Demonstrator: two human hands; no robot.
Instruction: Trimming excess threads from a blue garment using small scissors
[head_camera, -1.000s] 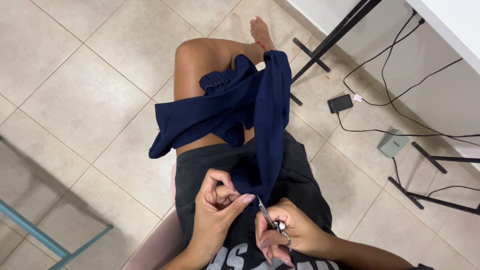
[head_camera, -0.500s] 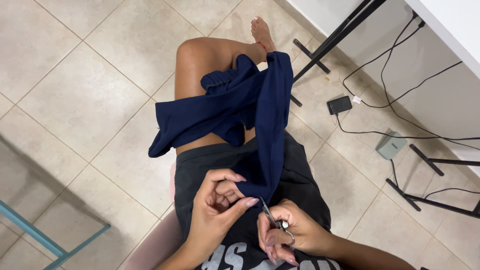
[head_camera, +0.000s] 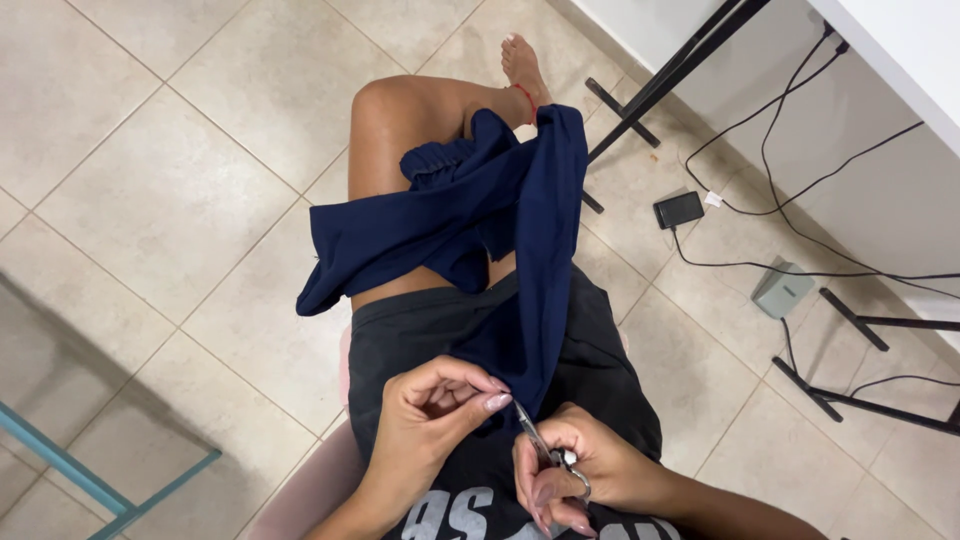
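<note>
A navy blue garment (head_camera: 480, 220) lies draped over my bare knee and lap. My left hand (head_camera: 435, 410) pinches its near edge between thumb and fingers. Small metal scissors (head_camera: 535, 437) are gripped in my right hand (head_camera: 580, 470), their blades pointing up at the pinched fabric edge, right beside my left thumb. I sit on a pink chair (head_camera: 300, 495), wearing black shorts and a black shirt with white print.
Beige tiled floor all around. A black-legged white desk (head_camera: 900, 60) stands at the upper right, with black cables, a black phone-like device (head_camera: 679, 209) and a grey box (head_camera: 783, 290) on the floor. A teal frame (head_camera: 90, 480) sits at lower left.
My hands stay close together at the fabric edge; the scissors have shifted slightly and the view has drifted a little. The garment lies the same way.
</note>
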